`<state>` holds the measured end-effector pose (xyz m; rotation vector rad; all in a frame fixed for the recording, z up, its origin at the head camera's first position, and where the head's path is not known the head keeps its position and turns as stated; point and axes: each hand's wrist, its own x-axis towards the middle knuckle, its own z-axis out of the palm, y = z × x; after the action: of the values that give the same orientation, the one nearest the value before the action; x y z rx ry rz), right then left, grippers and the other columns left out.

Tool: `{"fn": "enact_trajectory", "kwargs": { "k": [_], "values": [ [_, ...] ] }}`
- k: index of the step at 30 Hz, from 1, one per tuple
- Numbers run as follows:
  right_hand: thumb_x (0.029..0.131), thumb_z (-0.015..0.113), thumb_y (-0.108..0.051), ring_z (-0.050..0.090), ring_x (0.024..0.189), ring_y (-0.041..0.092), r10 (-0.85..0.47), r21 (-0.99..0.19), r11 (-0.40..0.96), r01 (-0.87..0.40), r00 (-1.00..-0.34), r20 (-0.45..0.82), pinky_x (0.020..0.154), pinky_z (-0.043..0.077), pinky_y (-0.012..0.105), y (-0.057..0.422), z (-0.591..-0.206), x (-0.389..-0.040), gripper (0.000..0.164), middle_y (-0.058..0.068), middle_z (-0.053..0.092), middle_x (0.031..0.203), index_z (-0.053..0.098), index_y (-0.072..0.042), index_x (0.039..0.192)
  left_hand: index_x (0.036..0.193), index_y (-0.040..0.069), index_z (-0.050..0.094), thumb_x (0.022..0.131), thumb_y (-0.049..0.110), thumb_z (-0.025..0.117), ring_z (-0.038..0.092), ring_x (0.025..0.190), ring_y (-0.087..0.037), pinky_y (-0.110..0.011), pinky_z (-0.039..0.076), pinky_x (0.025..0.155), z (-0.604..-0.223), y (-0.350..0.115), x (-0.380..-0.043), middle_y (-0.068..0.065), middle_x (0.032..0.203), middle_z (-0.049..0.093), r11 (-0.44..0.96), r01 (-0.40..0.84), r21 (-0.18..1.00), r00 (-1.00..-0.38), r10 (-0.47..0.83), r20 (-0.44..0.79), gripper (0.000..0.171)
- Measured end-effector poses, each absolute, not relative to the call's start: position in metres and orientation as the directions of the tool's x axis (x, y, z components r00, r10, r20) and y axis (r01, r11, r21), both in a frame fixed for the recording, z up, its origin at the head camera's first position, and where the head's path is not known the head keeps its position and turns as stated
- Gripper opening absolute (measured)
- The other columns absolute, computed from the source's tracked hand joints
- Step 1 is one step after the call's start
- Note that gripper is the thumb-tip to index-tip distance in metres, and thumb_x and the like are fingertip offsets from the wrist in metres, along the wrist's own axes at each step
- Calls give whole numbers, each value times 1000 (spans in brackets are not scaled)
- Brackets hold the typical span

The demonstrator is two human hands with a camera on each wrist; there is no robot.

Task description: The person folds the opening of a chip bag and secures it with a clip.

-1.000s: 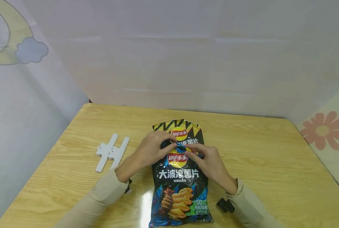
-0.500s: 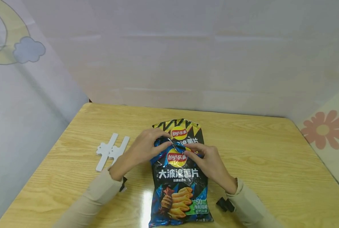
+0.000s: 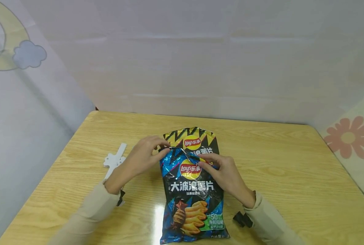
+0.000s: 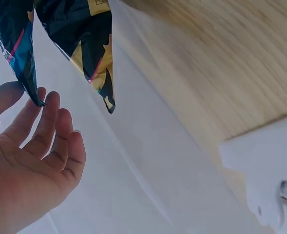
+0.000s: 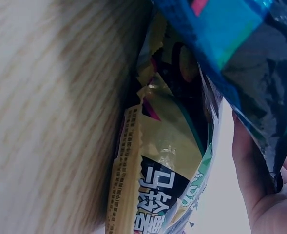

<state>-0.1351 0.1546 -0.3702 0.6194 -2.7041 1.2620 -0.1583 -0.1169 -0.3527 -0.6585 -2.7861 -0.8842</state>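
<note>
A blue-and-black potato chip bag lies before me with its top edge lifted. My left hand pinches the bag's upper left corner; in the left wrist view, thumb and fingers meet at the blue tip. My right hand pinches the top edge near its right end, where the film is folded over. At the right of the right wrist view, that hand is cut off by the frame. Behind the blue bag, partly covered, lies a yellow-and-black chip bag.
White flat bar-shaped pieces with animal-like outlines lie left of the bags, partly hidden by the left forearm. The wooden table reaches a pale wall at the back.
My left hand has slid left along the bag's top edge to its corner, and the upper left part has unfolded. The right hand has stayed in place.
</note>
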Motion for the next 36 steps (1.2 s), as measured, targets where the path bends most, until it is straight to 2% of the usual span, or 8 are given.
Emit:
{"fn": "enact_trajectory", "kwargs": {
  "k": [8,16,24,36],
  "values": [
    [90,72,-12,59,67,9,-324,-717,570,-401,-912,253,55,43,20,154,-371,-134,25,13,76,105,74,-6,114,117,13,72,98,24,63,62,93,-16,-34,52,79,-354,-136,-155,-1,109,71,717,436,544,-900,364,242,23],
    [90,72,-12,58,64,10,-325,-724,568,-392,-915,240,54,43,20,153,-370,-133,26,13,76,105,73,-6,116,118,8,70,99,23,62,61,91,-20,-38,53,77,-360,-155,-150,-4,104,70,740,406,536,-913,349,210,26],
    [90,72,-12,61,66,10,-327,-724,565,-396,-913,245,57,48,20,154,-370,-133,26,13,76,105,73,-6,115,120,6,69,98,23,63,60,89,-24,-33,48,75,-367,-170,-146,-7,105,70,769,361,527,-932,310,187,28],
    [92,70,-14,64,68,6,-335,-731,549,-406,-908,252,58,47,20,156,-367,-133,24,11,77,100,73,-7,115,124,5,66,97,20,64,59,92,-24,-37,49,77,-371,-186,-142,-10,108,70,792,352,499,-936,308,172,31]
  ]
}}
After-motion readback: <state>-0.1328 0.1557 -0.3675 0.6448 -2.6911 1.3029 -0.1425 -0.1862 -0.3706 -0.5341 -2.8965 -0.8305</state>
